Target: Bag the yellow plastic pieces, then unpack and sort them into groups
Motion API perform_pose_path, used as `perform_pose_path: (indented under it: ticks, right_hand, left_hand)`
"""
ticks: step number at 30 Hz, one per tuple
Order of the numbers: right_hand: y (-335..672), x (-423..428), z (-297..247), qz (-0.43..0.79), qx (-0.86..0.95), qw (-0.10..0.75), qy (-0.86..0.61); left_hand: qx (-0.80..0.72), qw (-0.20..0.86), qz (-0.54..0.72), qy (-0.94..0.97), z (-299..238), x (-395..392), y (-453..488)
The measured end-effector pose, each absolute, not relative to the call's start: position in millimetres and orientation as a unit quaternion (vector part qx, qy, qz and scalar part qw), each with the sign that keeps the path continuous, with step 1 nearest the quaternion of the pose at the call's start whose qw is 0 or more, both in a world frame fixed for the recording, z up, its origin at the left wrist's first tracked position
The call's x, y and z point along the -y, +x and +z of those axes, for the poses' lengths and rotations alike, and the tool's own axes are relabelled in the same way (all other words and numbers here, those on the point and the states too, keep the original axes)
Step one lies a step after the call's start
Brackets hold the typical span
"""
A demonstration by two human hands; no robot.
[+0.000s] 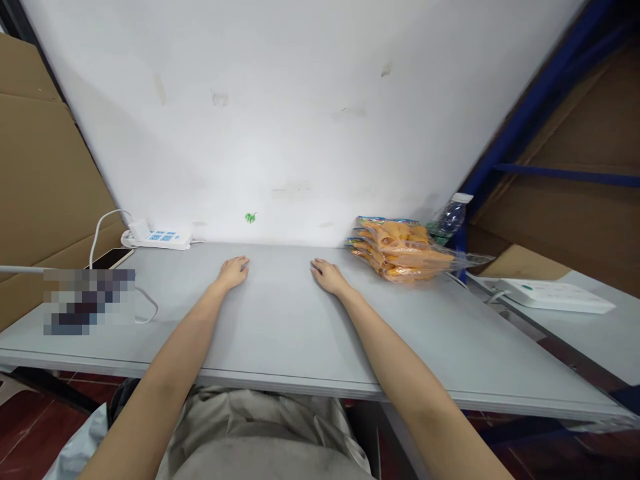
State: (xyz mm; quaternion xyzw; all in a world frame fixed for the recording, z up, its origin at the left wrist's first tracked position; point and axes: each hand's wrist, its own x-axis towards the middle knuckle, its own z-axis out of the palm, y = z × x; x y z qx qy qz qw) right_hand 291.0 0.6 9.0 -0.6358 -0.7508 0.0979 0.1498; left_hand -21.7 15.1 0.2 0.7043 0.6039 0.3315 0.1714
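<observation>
My left hand (233, 272) rests on the grey tabletop (280, 320), its fingers stretched forward and a little apart, holding nothing. Level with it, my right hand (329, 275) lies on the same surface, fingers also extended and nothing in them. A stretch of bare tabletop separates the two. To the right of my right hand, not touching it, is a stack of clear plastic bags (400, 250) with orange contents. What exactly the bags hold is hard to make out.
At the back left lies a white power strip (167, 238) with a plugged-in charger (139, 229), beside a phone (113, 259). A clear bottle (453, 217) with a white cap stands behind the bags. Another white power strip (557, 295) is at right. Cardboard (40, 153) borders the left.
</observation>
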Motion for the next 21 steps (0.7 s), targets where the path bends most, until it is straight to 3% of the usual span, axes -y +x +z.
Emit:
perform_pose_path:
  ticks: [7, 14, 21]
  right_hand:
    - [290.3, 0.3, 8.9, 0.081, 0.754, 0.136, -0.638]
    - [293.2, -1.7, 5.7, 0.079, 0.759, 0.141, -0.631]
    - [293.1, -2.7, 4.0, 0.078, 0.756, 0.148, -0.633]
  left_hand:
    - [-0.626, 0.067, 0.167, 0.758, 7.0, -10.8, -22.3]
    - [-0.669, 0.029, 0.175, 0.722, 24.4, 1.6, -20.0]
    - [-0.832, -0.027, 0.257, 0.492, 63.1, 20.4, -78.9]
